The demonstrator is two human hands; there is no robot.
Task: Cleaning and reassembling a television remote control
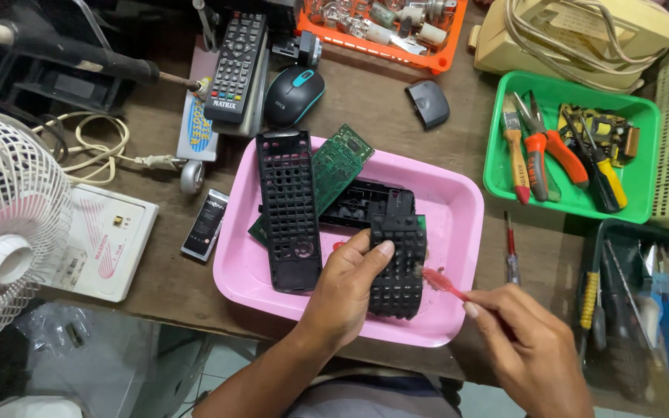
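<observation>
Left hand (344, 288) fingers were clenched on the black rubber keypad (399, 263), thumb across its upper edge, holding it tilted over the pink tray (458, 203). Right hand (532, 348) fingers pinched a pink toothbrush (441, 282), bristle end touching the keypad's right side. Just left of the left fingers lay the black remote front cover (288, 209). Beyond it lay the green circuit board (336, 166) and the black rear shell (365, 203), all inside the tray.

Risks, as judged:
- Grip covered only one edge, so a hard brush stroke could have flexed or flipped the keypad out of the fingers.
- Any splatter could have reached the circuit board close by.
- The red-handled screwdriver (512, 251) on the bench near the right wrist could have been knocked off.
</observation>
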